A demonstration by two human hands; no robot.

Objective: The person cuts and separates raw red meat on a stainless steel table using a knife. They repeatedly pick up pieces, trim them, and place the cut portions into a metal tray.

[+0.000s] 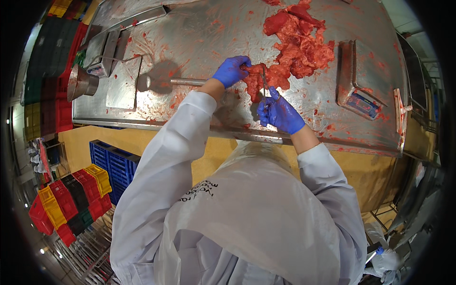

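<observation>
My left hand [230, 71], in a blue glove, pinches the edge of a ragged piece of red meat [271, 76] on the steel table [213, 38]. Below and to the right of it, my gloved right hand [280, 111] is closed on a knife [264, 78], its thin blade pointing away from me across that piece. A larger heap of red meat [299, 42] lies just beyond. Under my left forearm runs a metal rod [185, 81], partly hidden.
A boxy steel device [358, 71] stands at right. Left are a scale [99, 59], steel plate [121, 90] and funnel-like piece [80, 81]. Crates [71, 199] and a blue pallet [114, 166] sit beside the table. Another person [384, 261] shows lower right.
</observation>
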